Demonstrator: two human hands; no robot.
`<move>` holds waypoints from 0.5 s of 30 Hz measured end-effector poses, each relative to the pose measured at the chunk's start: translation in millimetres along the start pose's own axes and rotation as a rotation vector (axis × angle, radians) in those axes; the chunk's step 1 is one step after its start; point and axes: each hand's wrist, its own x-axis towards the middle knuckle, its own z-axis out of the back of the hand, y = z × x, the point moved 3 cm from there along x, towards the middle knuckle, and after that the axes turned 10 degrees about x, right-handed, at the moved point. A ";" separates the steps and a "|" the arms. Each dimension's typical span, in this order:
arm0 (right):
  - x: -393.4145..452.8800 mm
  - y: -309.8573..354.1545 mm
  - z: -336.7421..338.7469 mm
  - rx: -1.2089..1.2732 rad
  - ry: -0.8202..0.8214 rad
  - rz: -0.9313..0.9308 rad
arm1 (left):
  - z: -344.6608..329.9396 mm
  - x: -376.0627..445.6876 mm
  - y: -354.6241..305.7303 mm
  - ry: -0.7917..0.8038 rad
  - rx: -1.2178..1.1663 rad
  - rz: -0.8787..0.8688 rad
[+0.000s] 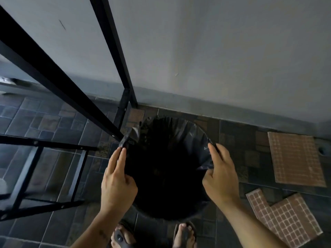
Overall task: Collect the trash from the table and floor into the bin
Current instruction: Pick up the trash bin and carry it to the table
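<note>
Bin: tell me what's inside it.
The bin is lined with a black bag, whose edge the left hand and right hand grip. Below the lining, the interior is too dark to show any trash.

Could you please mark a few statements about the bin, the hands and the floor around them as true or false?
1. Both hands hold the black bag lining the bin. True: left hand and right hand grip its rim on opposite sides.
2. The bin stands on a table. False: it stands on the tiled floor.
3. Loose tile pieces lie right of the bin. True.
4. The person is barefoot. False: sandals are on the feet.
</note>
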 end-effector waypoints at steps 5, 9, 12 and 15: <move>-35.7 71.7 90.4 -0.005 0.029 0.066 | 115.1 -53.3 -50.4 -0.027 0.003 0.116; -67.7 149.1 175.7 0.026 0.055 0.102 | 230.1 -95.6 -99.2 -0.160 0.008 0.083; -92.6 204.8 229.8 0.059 0.050 0.138 | 308.6 -124.4 -127.6 -0.281 -0.023 0.099; -119.9 250.8 268.5 0.121 0.033 0.186 | 374.8 -150.4 -148.9 -0.404 -0.046 0.094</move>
